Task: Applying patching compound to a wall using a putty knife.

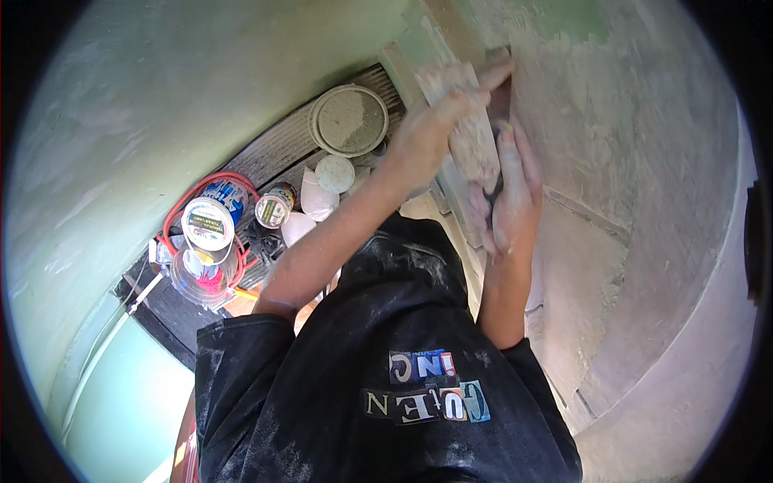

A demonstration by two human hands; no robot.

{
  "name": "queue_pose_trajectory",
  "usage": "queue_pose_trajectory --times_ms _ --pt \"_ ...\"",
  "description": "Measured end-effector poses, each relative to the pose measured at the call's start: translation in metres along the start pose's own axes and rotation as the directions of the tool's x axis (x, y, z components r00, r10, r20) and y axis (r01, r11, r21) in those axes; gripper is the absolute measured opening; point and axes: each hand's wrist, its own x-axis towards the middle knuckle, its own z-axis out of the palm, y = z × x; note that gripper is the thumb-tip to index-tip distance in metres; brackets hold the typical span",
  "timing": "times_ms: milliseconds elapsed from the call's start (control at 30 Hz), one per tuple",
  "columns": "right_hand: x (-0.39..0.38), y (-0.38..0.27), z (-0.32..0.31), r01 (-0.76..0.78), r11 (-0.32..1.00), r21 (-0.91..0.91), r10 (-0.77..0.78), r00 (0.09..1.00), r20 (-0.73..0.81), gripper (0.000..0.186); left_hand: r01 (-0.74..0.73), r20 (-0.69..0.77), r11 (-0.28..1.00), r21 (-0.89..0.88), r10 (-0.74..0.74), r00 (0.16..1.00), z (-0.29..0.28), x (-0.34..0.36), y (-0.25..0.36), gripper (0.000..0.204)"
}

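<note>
A flat, oblong block (473,147), pale and caked with dust, is held upright at a tilt near the wall, above my shirt front. Across its upper part lies my left hand (427,133), closed on it, with one finger reaching past its far edge. My right hand (516,197) is closed round the block's lower end, the thumb raised along its right side. Something small and dark shows between my right palm and the block; I cannot make out what. White dust coats both hands.
To the left, dark slatted boards (282,157) carry a round tub of grey paste (349,121), a white-lidded bucket (208,225), a small labelled tin (274,206) and a red hose (179,211). A patchily plastered wall (612,145) stands at right, a green wall (201,88) at left.
</note>
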Motion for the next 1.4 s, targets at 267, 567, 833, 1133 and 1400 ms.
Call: queue_pose_trajectory --times_ms 267,567,833,1133,1400 --pt "0.002 -0.002 0.002 -0.01 0.999 0.053 0.008 0.999 0.044 0.043 0.145 0.004 0.989 -0.041 -0.145 0.989 0.003 0.004 0.013 0.053" --pt "0.003 0.001 -0.006 -0.018 0.996 0.091 0.008 0.994 0.107 0.045 0.044 -0.017 0.999 0.031 -0.043 0.999 0.008 0.003 0.01 0.053" --pt "0.011 -0.004 0.001 -0.024 0.999 0.023 0.024 0.999 0.024 0.045 0.041 0.0 0.997 0.065 -0.041 0.999 -0.004 0.013 0.005 0.051" --pt "0.008 -0.003 -0.003 -0.004 1.0 0.018 0.003 0.999 0.05 0.046 -0.008 0.077 0.983 0.182 -0.006 0.997 0.002 0.012 0.004 0.068" --pt "0.005 -0.001 -0.008 -0.025 0.995 0.101 0.016 0.995 0.094 0.044 -0.062 0.041 0.986 0.156 0.056 0.998 0.006 0.003 0.0 0.056"
